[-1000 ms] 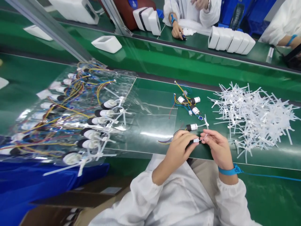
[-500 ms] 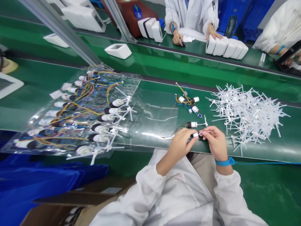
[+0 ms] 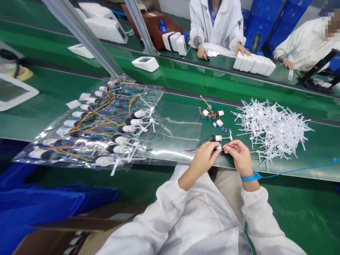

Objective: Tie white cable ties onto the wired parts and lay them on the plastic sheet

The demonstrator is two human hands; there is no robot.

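Note:
Near the front edge of the green bench, my left hand (image 3: 203, 156) is closed around a small wired motor (image 3: 219, 147), black and white, with thin wires trailing left. My right hand (image 3: 239, 156) pinches at the motor's right end; fingertips hide what is between them. Just beyond them lies another small motor (image 3: 216, 138) with a white T-shaped plastic piece (image 3: 230, 134) at its end. Farther back is a cluster of several motors (image 3: 219, 122) with coloured wires. A large heap of white T-shaped pieces (image 3: 273, 127) spreads to the right.
On the left, a clear plastic sheet (image 3: 61, 141) bears rows of wired motors, several with white pieces attached. A metal post (image 3: 92, 42) rises at the back left. Across the bench, a co-worker's hand (image 3: 243, 49) rests on white housings (image 3: 255, 63). A blue wrist cord (image 3: 297, 170) runs right.
The view has shifted slightly. Both my hands keep hold at the motor with little movement. The blue cord has risen above the bench edge, and the co-worker at the far right has moved a hand.

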